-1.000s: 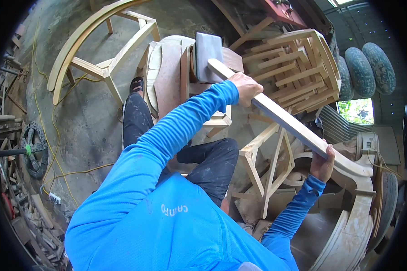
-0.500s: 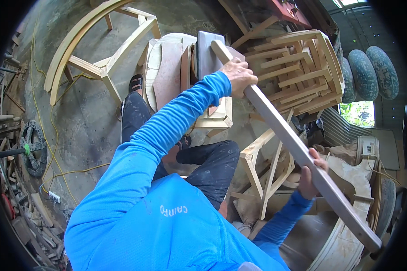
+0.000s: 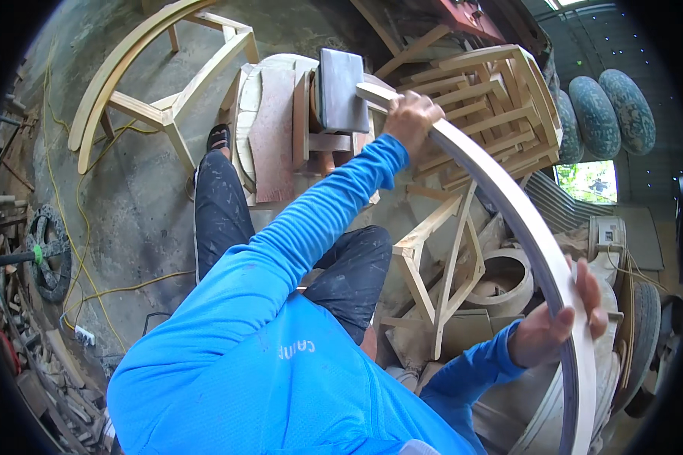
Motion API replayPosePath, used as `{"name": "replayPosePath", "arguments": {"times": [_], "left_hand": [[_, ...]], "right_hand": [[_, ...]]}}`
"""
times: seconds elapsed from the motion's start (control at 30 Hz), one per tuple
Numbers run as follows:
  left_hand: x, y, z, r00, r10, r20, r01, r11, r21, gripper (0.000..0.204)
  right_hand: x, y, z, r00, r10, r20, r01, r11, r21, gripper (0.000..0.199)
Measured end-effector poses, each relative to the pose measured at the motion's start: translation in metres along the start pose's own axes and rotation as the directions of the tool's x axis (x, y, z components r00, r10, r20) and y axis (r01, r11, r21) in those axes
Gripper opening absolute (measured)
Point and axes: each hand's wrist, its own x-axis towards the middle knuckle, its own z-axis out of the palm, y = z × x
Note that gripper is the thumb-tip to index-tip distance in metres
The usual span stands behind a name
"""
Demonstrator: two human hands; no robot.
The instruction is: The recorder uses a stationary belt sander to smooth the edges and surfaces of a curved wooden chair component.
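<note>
My left hand (image 3: 413, 121) is closed over a pale curved wooden rail (image 3: 520, 201) near its upper end. The rail arcs down to the lower right, past the picture's edge. My right hand (image 3: 546, 337) grips it lower down, thumb on the near side and fingers round the far edge. The rail's upper tip lies beside a smooth grey rectangular pad (image 3: 343, 89), which stands upright next to wooden boards; whether they touch I cannot tell. A brownish curved panel (image 3: 272, 136) is left of that pad.
A curved wooden frame on legs (image 3: 167, 106) stands at upper left. Stacked wooden frames (image 3: 493, 114) are at upper right, with another small frame (image 3: 440, 265) below. Yellow cable (image 3: 91, 280) crosses the concrete floor. Dark inflated tubes (image 3: 596, 117) hang at right.
The rail has been turned, so its curve now shows and its lower end swings down. My right hand has moved down and right; my left has shifted slightly right.
</note>
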Motion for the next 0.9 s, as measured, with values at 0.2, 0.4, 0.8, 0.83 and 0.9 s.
{"name": "replayPosePath", "arguments": {"times": [0.2,0.4,0.8,0.83,0.9], "left_hand": [[0.024,-0.018,-0.004,0.955,-0.128,-0.268,0.127,0.992,-0.018,0.026],[-0.003,0.022,-0.026,0.912,-0.253,-0.322,0.243,0.967,-0.072,0.047],[-0.010,-0.005,-0.061,0.973,0.228,0.017,-0.225,0.969,-0.099,0.045],[-0.012,-0.008,-0.053,0.971,0.234,-0.049,-0.237,0.968,-0.080,0.045],[-0.011,-0.013,-0.051,0.969,0.247,-0.027,-0.248,0.964,-0.092,0.044]], "right_hand": [[-0.001,0.007,0.006,0.943,0.001,0.332,-0.019,0.998,0.052,0.053],[-0.015,0.001,-0.033,0.962,0.004,0.272,-0.053,0.983,0.176,0.047],[-0.085,0.034,-0.097,0.930,0.362,0.066,-0.322,0.714,0.621,0.067],[-0.100,0.032,-0.099,0.912,0.407,0.047,-0.353,0.721,0.596,0.071],[-0.114,0.007,-0.069,0.837,0.547,0.020,-0.496,0.743,0.450,0.085]]}}
